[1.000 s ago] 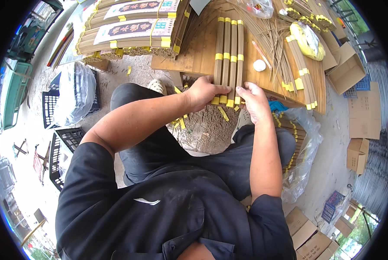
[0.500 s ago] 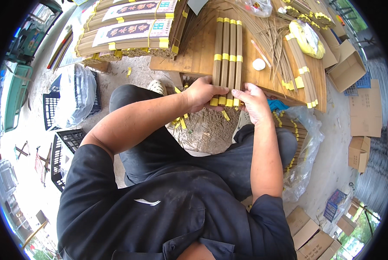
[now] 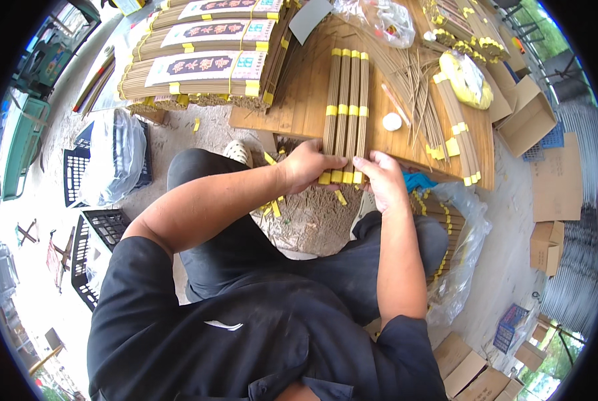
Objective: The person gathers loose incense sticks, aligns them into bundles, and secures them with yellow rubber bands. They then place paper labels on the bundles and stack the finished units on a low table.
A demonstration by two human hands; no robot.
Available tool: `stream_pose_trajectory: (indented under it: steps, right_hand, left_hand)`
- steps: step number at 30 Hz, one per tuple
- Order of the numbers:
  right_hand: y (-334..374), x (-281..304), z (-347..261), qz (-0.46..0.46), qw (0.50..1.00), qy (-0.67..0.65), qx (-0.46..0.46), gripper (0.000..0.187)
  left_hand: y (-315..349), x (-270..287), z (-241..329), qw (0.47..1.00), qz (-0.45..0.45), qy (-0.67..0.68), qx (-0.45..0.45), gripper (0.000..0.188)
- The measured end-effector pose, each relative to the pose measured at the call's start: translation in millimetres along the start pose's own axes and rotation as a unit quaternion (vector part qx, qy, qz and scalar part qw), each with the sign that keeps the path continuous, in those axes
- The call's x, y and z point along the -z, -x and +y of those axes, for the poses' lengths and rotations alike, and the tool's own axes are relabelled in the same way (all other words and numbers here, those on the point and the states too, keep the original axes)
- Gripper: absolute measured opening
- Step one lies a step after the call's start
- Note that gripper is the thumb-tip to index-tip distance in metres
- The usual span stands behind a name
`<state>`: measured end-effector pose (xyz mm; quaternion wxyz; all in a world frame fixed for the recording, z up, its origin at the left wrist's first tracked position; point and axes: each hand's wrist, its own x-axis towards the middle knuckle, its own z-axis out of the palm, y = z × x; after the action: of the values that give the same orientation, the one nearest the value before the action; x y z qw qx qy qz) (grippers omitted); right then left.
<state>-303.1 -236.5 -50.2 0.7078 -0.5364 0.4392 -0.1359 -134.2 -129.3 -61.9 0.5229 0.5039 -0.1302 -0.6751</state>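
Several long bundles of thin brown sticks (image 3: 344, 100), each banded with yellow tape, lie side by side on a low wooden table (image 3: 299, 110). My left hand (image 3: 309, 166) rests on the near ends of the bundles, fingers curled over them. My right hand (image 3: 381, 179) presses against the same ends from the right side, fingers on the yellow-taped tips. Both hands meet at the table's near edge. Loose sticks (image 3: 412, 73) lie spread on the table to the right of the bundles.
Large labelled stick packs (image 3: 199, 67) are stacked at the upper left. More banded bundles (image 3: 456, 137) lie at the table's right, with a yellow tape roll (image 3: 469, 80) and a small white disc (image 3: 392, 121). A plastic bag of bundles (image 3: 453, 227), black crates (image 3: 85, 174) and cardboard boxes (image 3: 529, 117) surround me.
Both hands stay at the near ends of the bundles; only slight finger shifts show.
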Motion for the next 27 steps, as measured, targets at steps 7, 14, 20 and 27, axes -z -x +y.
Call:
stream_pose_trajectory:
  steps: [7, 14, 20, 27]
  right_hand:
    - [-2, 9, 1, -0.011, 0.998, 0.049, -0.028, 0.022]
    - [1, -6, 1, 0.025, 0.999, 0.013, -0.02, 0.022]
    - [-7, 0, 18, 0.048, 0.992, 0.045, 0.107, 0.027]
    - [-19, -23, 13, 0.097, 0.964, 0.196, 0.151, 0.044]
  left_hand:
    - [1, -4, 2, 1.0, 0.017, -0.008, -0.005, 0.04]
    - [1, 0, 2, 0.998, 0.031, 0.045, 0.014, 0.047]
    - [-10, -2, -2, 0.998, 0.023, 0.05, 0.016, 0.047]
    - [-6, 25, -8, 0.996, -0.032, 0.083, -0.009, 0.025]
